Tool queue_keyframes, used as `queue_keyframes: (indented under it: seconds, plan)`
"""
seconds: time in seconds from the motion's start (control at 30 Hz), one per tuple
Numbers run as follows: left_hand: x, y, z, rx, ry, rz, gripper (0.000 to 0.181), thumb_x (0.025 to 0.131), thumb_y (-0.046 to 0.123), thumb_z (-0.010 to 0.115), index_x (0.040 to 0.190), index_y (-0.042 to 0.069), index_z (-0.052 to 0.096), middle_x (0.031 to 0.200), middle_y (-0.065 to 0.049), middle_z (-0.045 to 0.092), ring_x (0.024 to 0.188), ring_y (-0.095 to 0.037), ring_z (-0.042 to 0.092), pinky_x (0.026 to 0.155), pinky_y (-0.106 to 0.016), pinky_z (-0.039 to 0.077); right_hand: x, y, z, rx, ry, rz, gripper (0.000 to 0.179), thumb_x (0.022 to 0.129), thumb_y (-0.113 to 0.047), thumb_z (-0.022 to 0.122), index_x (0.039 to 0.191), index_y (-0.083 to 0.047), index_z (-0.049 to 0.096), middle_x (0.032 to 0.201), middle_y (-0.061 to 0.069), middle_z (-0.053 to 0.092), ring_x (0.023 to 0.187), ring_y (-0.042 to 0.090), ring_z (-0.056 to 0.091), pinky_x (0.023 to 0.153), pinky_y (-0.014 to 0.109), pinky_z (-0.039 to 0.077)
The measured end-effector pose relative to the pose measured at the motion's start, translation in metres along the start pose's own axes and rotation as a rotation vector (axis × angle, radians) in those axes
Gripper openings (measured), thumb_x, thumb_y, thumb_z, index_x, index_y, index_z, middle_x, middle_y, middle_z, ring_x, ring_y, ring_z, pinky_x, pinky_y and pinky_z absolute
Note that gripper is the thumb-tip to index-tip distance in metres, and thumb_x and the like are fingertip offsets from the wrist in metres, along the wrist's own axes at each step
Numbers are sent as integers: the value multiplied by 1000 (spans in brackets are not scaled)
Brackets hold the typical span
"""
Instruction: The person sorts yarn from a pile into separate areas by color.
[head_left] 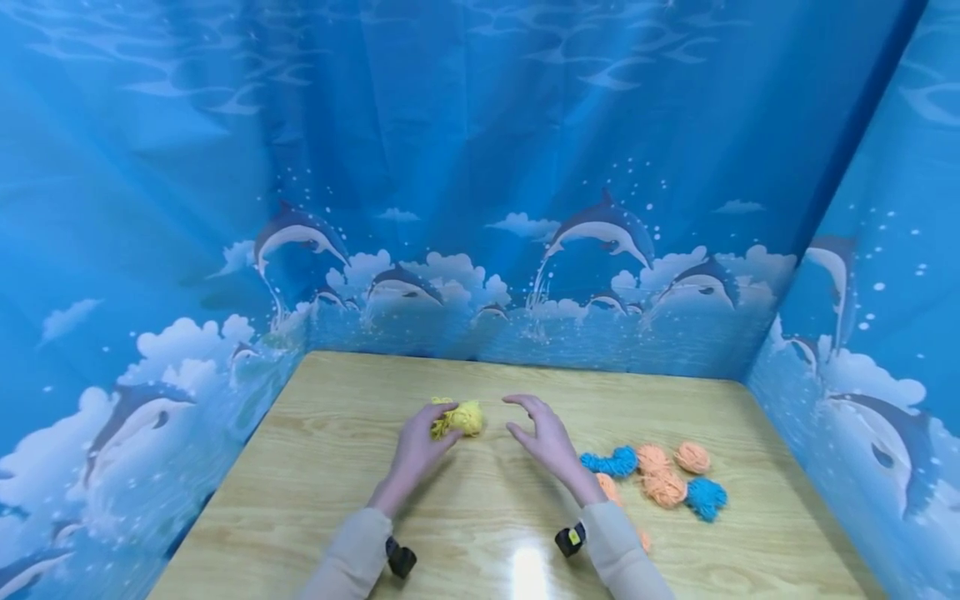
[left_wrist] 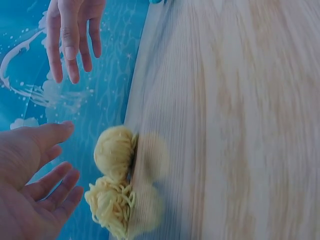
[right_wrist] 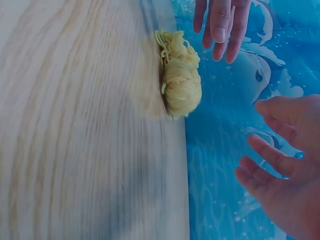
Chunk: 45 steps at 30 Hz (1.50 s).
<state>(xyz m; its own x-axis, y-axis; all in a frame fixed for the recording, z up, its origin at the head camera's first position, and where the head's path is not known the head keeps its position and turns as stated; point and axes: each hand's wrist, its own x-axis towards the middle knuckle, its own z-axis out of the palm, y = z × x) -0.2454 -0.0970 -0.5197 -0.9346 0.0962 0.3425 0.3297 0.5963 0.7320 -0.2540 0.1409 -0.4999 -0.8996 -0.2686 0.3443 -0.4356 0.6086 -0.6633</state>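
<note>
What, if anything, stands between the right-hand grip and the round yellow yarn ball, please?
Nothing visible does: only a gap over the table separates the right-hand grip from the round yellow yarn ball. Blue yarn and orange yarn lie to the right.

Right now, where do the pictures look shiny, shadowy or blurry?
In the head view, a white glare spot shines on the table, near the bottom edge; in the left wrist view, the yellow yarn has a pale, blurry reflection beside it; in the right wrist view, a soft grey shadow darkens the lower tabletop.
</note>
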Motion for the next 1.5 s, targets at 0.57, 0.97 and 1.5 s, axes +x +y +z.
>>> queue_keyframes:
  seconds: [0.57,0.97,1.5]
  plan:
    - [1,20,25,-8,-45,92,45,85,14,82,127,8,68,122,-14,70,103,-31,69,88,-45,59,-24,10,-39,-41,36,41,44,96,-11,70,139,-11,59,141,11,59,127,36,55,102,56,49]
    - [3,46,48,-50,-131,143,48,86,17,81,131,9,65,127,-10,69,107,-26,68,92,-43,58,-41,23,-66,-64,61,102,44,99,-14,68,141,-12,57,143,14,56,130,35,52,102,55,49]
    - [5,71,83,-171,-339,236,51,87,17,81,135,13,63,132,-3,67,113,-20,66,98,-32,55,-71,43,-96,-49,106,170,47,99,-11,66,144,-7,53,144,21,52,130,44,49,103,61,47]
